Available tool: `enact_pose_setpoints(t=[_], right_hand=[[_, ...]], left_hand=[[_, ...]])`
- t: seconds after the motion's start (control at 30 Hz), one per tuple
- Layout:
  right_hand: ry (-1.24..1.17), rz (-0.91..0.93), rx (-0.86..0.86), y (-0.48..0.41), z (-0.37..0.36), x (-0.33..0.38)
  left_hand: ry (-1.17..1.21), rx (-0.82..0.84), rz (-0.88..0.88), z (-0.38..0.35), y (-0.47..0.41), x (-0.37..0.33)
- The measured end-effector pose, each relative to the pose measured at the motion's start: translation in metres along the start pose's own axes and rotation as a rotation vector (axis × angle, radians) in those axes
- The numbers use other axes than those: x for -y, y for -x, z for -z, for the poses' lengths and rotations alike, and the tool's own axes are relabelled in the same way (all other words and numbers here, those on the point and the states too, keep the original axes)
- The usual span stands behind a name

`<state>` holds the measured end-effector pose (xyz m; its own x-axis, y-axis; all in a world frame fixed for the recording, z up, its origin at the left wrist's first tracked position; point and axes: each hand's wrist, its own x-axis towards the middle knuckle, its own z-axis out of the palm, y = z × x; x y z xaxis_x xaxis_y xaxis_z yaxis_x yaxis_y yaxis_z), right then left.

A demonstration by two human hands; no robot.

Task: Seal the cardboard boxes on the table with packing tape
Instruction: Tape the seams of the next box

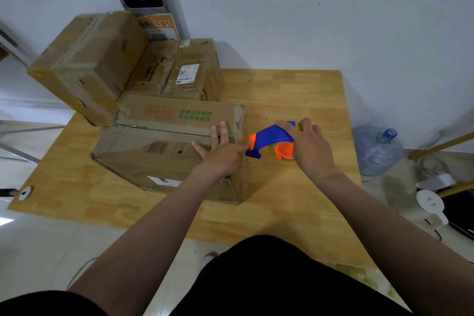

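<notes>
Starting an apparently untaped front box [143,161], left hand [222,154] pressed flat on it, right hand [310,147] gripped tape dispenser [270,136] beside it.

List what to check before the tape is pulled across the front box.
1. Left hand presses the front box top: ok.
2. Right hand grips the tape dispenser: ok.
3. Dispenser nose at the box's right edge: ok.
4. Far flap flat: not ok, looks raised.
5. Fingers clear of the seam: not ok, they lie across it.
6. Tape end stuck to cardboard: cannot tell.
</notes>
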<state>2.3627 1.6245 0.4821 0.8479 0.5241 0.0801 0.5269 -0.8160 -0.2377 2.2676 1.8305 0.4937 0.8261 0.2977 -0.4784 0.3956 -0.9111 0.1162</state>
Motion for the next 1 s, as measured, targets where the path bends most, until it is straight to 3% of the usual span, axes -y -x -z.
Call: enact_pose_setpoints(t=[0.2, 0.3, 0.63, 0.8, 1.0], right_hand=[[0.057, -0.041, 0.017, 0.000, -0.005, 0.007], [0.132, -0.115, 0.159, 0.006, -0.021, -0.004], [-0.506, -0.635, 0.458, 0.012, -0.080, -0.054], [-0.604, -0.678, 0.541, 0.014, -0.100, -0.052], [-0.475, -0.660, 0.553, 0.014, -0.100, -0.047]], left_hand=[[-0.078, 0.051, 0.043, 0.006, 0.000, -0.006], [-0.111, 0.097, 0.047, 0.006, 0.001, -0.013], [-0.106, 0.050, -0.039, 0.003, -0.004, 0.000], [-0.023, 0.067, -0.075, 0.011, 0.004, 0.002], [0.113, -0.006, -0.140, 0.017, 0.010, 0.015]])
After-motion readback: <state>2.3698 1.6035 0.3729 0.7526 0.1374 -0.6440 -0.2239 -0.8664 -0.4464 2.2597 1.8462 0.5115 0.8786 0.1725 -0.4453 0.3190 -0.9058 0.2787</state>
